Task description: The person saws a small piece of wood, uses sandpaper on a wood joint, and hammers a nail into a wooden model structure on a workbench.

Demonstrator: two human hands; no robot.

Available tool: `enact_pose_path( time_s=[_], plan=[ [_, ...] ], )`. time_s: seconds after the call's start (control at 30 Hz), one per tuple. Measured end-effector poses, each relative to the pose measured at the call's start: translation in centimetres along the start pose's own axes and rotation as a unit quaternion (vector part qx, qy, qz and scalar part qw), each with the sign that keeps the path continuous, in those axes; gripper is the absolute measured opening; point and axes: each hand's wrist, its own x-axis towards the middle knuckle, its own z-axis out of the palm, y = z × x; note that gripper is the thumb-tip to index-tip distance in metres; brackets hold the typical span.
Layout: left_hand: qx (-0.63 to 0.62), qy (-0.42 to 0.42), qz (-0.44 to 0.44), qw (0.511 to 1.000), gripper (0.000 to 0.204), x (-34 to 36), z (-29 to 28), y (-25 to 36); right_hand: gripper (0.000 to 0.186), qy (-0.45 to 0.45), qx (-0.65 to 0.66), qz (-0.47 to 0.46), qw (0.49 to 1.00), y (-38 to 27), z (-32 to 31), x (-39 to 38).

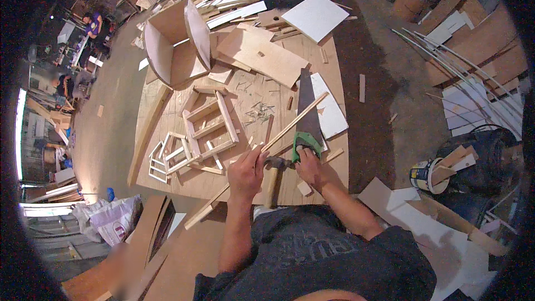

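My right hand point(310, 164) is wrapped round the green handle of a handsaw point(307, 97), whose dark blade points away from me over the table. Closed round a long thin wooden strip point(290, 128) is my left hand point(245, 174); the strip slants from near my left forearm to the far right and crosses over the blade in this view. Whether strip and blade touch, I cannot tell. Between my hands lies a hammer point(273, 181), its wooden handle toward me. Left of the strip are small wooden frames point(210, 128) and scattered nails point(259, 112).
On the plywood table point(156, 112), a curved-sided wooden piece point(179, 50), flat boards point(262, 56) and a white panel point(329, 103) lie beyond my hands. Offcuts pile at the far end. A bucket with wood scraps point(429, 175) stands right. Two people are at far left.
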Motion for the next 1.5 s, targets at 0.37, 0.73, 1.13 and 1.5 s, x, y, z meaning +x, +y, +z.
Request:
enact_pose_path(
  time_s=[0.37,0.73,1.13,1.5],
  plan=[
    [-0.010,-0.114,0.054,0.992,0.019,1.2,-5.3,-6.0,0.022,0.228,0.041,-0.174,0.957,-18.7,-18.7,5.2],
    [-0.045,-0.287,0.157,0.944,0.013,4.7,-18.4,-16.4,0.021,-0.058,-0.064,-0.124,0.988,-33.3,-12.9,9.2],
    [-0.128,-0.331,0.191,0.915,0.016,4.1,-24.4,-20.3,0.020,-0.058,-0.002,-0.099,0.993,-40.4,-11.7,8.2],
    [-0.135,-0.310,0.172,0.925,0.018,4.4,-23.5,-18.6,0.021,-0.053,0.219,-0.013,0.974,-37.7,-13.0,7.5]
  ],
)
